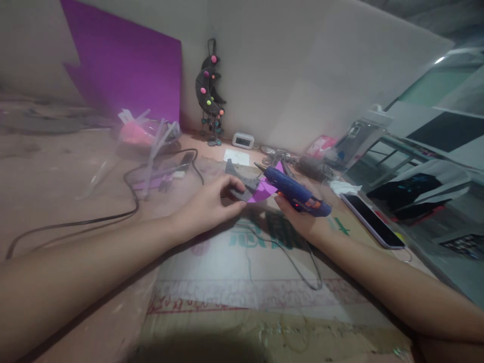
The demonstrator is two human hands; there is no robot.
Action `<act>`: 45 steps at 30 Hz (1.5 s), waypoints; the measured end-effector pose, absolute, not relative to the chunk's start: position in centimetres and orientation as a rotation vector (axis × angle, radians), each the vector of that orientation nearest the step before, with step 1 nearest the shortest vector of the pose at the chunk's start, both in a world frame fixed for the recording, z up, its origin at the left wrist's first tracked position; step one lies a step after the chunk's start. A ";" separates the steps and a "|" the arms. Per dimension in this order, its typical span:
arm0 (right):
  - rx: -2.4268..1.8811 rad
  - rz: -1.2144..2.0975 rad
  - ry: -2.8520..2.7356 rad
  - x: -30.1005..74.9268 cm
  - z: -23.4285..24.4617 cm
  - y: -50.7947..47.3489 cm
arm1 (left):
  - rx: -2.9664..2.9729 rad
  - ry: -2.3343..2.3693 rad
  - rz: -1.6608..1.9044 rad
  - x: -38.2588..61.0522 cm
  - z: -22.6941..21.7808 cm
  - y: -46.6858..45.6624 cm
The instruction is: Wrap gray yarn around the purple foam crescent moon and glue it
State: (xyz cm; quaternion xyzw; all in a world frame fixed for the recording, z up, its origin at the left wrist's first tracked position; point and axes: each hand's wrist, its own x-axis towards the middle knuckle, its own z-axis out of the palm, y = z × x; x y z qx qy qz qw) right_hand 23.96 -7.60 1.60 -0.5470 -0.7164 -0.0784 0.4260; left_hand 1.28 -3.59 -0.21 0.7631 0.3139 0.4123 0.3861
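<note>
My left hand (212,204) pinches a grey, rope-wrapped curved piece (238,184) that lies over a purple paper shape (264,190) on the cardboard mat. My right hand (298,217) grips a blue hot glue gun (293,190), its nozzle pointing left and up toward the grey piece. The gun's thin cord (287,254) trails back over the mat between my forearms.
A flattened cardboard mat (242,282) covers the table. A phone (372,221) lies at the right beside white tissue (342,188). At the back stand a purple sheet (128,65), a hanging moon decoration (209,91), a small clock (242,140), a bag of glue sticks (145,136) and a black cable (113,217).
</note>
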 end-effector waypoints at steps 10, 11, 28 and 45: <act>-1.371 -0.234 -1.799 23.9 1.8 -7.6 | 1.977 0.826 1.073 1.3 -0.2 -3.7; -1.363 -0.231 -1.797 23.9 1.8 -7.6 | 1.980 0.829 1.072 1.3 -0.2 -3.8; -1.420 -0.199 -1.770 24.0 1.6 -7.6 | 1.496 0.779 1.054 1.3 1.1 -3.0; -1.261 0.028 -1.981 24.4 1.7 -7.4 | 1.453 0.957 1.217 0.8 0.0 -1.7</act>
